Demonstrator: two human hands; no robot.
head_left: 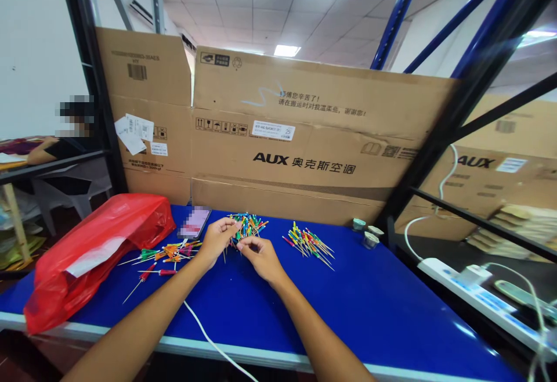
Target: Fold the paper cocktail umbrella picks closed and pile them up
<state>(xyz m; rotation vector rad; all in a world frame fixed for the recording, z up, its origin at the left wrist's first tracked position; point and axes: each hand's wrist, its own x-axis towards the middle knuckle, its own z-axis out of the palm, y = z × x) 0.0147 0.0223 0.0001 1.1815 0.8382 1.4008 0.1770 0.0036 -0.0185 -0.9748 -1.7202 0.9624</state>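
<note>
My left hand (215, 241) and my right hand (261, 257) meet over the blue table top (348, 306), their fingertips pinched close together. Both appear to grip thin coloured cocktail-style sticks at the near edge of a bundle (248, 226), which stands partly behind my fingers. A looser heap of similar sticks (308, 245) lies to the right of my right hand. To the left of my left hand lie more sticks with red and green tufted ends (174, 253).
A red plastic bag (96, 254) lies at the table's left end, and a phone with a blurred screen (194, 222) lies near it. Cardboard boxes (278, 132) stand behind the table. Small cups (369, 238), a white cable (213, 341) and a power strip (478, 295) are nearby. A seated person (65, 144) is at far left.
</note>
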